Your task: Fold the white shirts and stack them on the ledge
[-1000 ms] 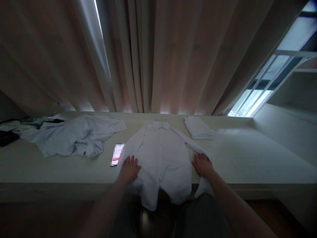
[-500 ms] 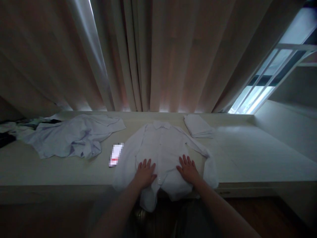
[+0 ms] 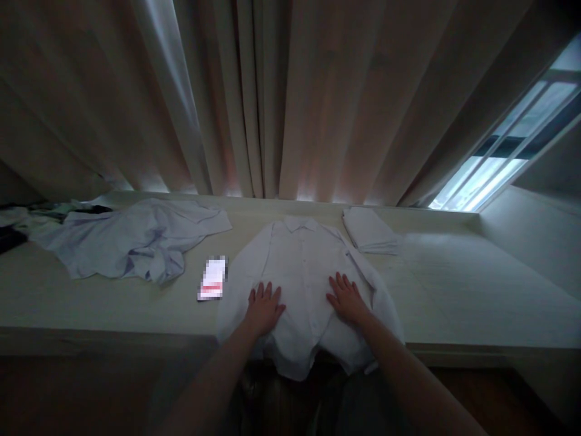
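Hands: I count two, both on the same garment.
White shirt (image 3: 302, 260): one. It lies front up in the middle of the table (image 3: 454, 284), with the collar toward the curtain and the hem hanging over the near edge.
Left hand (image 3: 263, 306): it lies palm down on the lower left part of the white shirt, fingers spread.
Right hand (image 3: 347, 298): it lies palm down on the lower right part, fingers spread, well apart from the left hand.
Grip: both hands lie flat and fully opened. Neither pinches or holds any cloth; they only press on it.
Crumpled shirt (image 3: 131, 242): one, pale bluish, loose on the table to the left, apart from the white shirt.
Folded cloth (image 3: 370, 230): one white pile, just beside the white shirt's right shoulder, at the back.
Small flat item (image 3: 212, 278): one, white with a red band and blurred, between the crumpled shirt and the white shirt.
Dark clothes (image 3: 9, 237): at the far left edge, too dim for me to count.
Curtain (image 3: 290, 97): it hangs behind the table, and a window (image 3: 508, 157) shows at the right.
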The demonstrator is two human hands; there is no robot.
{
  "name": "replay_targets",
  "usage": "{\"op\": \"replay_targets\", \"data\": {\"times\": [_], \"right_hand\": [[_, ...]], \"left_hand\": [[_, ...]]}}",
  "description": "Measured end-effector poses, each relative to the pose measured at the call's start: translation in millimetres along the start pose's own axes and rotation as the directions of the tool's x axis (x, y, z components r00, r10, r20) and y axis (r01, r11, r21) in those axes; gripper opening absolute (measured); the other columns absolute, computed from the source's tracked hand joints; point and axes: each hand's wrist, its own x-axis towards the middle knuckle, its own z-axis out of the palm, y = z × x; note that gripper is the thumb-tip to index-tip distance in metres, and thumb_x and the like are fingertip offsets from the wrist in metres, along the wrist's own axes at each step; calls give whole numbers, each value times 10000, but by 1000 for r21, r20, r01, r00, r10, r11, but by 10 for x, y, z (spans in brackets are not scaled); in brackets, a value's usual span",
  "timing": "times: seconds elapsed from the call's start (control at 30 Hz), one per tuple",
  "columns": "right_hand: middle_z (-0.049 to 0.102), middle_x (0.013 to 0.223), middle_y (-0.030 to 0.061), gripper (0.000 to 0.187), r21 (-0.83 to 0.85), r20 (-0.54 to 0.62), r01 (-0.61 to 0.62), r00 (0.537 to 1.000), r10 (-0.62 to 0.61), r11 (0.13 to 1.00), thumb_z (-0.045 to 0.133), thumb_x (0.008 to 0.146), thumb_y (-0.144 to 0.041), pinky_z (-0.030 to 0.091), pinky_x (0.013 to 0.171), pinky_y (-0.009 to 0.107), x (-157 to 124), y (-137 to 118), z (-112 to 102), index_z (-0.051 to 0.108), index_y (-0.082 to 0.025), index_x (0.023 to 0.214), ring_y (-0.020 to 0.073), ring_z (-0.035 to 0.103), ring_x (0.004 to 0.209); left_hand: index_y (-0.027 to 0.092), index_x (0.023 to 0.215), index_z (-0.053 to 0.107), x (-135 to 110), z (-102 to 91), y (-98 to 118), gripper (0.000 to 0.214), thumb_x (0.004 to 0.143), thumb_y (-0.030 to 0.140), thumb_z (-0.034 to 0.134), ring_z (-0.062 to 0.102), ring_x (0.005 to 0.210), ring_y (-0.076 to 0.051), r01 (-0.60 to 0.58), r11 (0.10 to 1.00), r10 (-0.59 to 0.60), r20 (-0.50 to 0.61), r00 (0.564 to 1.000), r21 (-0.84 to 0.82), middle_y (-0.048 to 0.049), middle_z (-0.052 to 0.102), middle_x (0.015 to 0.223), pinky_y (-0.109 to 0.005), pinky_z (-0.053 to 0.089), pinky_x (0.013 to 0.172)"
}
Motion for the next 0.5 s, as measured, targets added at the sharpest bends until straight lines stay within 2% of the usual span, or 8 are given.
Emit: {"op": "replay_targets", "data": {"times": [0.07, 0.17, 0.33, 0.5], "right_hand": [[104, 1465, 95, 626, 0, 1, 27, 1000, -27, 1000, 225, 863, -537, 83, 1028, 507, -40, -81, 77, 236, -196, 1388, 285, 48, 1327], [100, 1466, 83, 613, -14, -10, 24, 1000, -24, 1000, 216, 867, -532, 53, 1029, 517, -86, -43, 114, 233, -210, 1388, 274, 48, 1329], [150, 1452, 124, 628, -21, 5, -41, 999, 41, 999, 240, 868, -516, 93, 1028, 512, -117, 46, -16, 249, -156, 1382, 280, 82, 1325], [138, 1457, 100, 589, 7, 16, 162, 987, -162, 987, 258, 880, -464, 126, 1046, 452, -284, -152, -79, 223, -173, 1391, 249, 100, 1326]], "left_hand": [[262, 1349, 291, -9, 38, -62, 565, 848, 523, 270, 166, 1309, -331, -26, 1000, 26, -11, 1000, 14, -102, 257, 1430, -533, 113, 1019], [266, 1355, 282, -50, 58, -228, 561, 851, 511, 286, 128, 1325, -298, -80, 996, 81, -16, 997, 45, -89, 220, 1446, -500, 94, 1038], [231, 1332, 336, -97, -10, -502, 539, 857, 482, 298, 146, 1323, -292, -60, 993, 63, -26, 998, 97, -115, 264, 1425, -479, 109, 1040], [228, 1290, 397, -87, -112, -536, 508, 848, 470, 330, 176, 1304, -340, -29, 990, 38, -62, 997, 135, -128, 319, 1395, -525, 127, 1016]]}}
